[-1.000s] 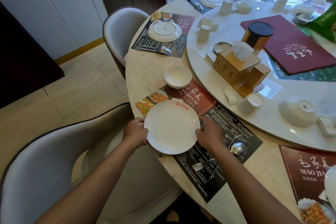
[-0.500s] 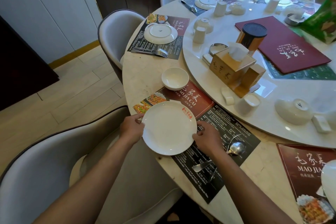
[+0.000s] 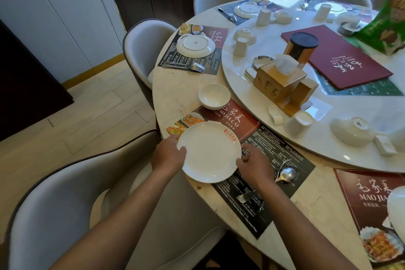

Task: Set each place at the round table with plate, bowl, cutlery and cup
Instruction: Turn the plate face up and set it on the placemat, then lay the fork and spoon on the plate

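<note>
Left hand (image 3: 169,154) and right hand (image 3: 255,163) clamped on opposite rims of white plate (image 3: 209,151). Plate sat on near end of placemat (image 3: 282,161), close to tabletop (image 3: 175,94) edge. Step in hand, by my judgement: seating and squaring plate at nearest place. Spoon (image 3: 287,175) lay just right of right hand. Bowl (image 3: 214,96) upright beyond plate, at mat's far corner. Cup (image 3: 298,124) farther, on turntable (image 3: 328,144). Next move likely called for release, then reach for bowl.
</note>
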The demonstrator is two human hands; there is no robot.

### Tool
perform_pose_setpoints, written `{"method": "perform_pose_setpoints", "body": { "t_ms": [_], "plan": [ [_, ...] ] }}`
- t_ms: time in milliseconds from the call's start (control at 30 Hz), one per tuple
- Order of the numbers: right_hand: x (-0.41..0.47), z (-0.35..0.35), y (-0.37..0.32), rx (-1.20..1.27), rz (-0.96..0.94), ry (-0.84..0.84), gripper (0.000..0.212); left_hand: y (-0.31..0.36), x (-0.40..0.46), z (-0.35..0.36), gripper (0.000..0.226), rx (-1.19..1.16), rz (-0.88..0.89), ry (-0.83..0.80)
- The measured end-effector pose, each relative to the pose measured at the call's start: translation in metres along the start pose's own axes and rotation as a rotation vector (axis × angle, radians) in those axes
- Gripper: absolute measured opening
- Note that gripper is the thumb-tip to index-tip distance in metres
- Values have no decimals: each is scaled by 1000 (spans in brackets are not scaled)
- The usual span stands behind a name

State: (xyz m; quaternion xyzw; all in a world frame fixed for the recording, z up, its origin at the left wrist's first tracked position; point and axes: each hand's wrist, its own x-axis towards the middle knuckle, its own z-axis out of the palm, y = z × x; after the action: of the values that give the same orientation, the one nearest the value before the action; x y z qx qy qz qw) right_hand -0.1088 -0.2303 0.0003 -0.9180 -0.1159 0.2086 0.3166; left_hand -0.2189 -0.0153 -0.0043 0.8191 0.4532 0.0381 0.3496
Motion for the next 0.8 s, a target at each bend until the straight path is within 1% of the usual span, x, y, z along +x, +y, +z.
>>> {"method": "perform_pose_setpoints", "body": {
  "t_ms": [33,100,167,233,300,367,500,600,700,800],
  "plan": [
    [-8,-3,0,-53,-25,49,57,5,-11,0,48,78,66,48],
    [-19,-7,4,-137,-98,145,56,16,-32,3,41,151,183,136],
    [-33,-12,10,-188,-141,226,55,30,-55,10,32,181,294,162],
    [-45,-16,24,-251,-142,302,53,46,-76,22,27,221,399,101],
    [-54,-21,46,-315,-105,367,53,61,-97,40,28,239,495,-6],
    [-62,-28,69,-354,-59,384,54,77,-114,59,29,288,571,-83],
    [-77,-39,108,-381,52,339,56,103,-135,94,32,450,642,-224],
    [-81,-43,128,-367,106,275,59,120,-144,112,34,570,646,-300],
    [-83,-48,138,-391,65,239,58,128,-147,122,21,633,584,-330],
    [-81,-54,138,-373,55,240,58,124,-146,128,12,631,569,-325]
  ]
}}
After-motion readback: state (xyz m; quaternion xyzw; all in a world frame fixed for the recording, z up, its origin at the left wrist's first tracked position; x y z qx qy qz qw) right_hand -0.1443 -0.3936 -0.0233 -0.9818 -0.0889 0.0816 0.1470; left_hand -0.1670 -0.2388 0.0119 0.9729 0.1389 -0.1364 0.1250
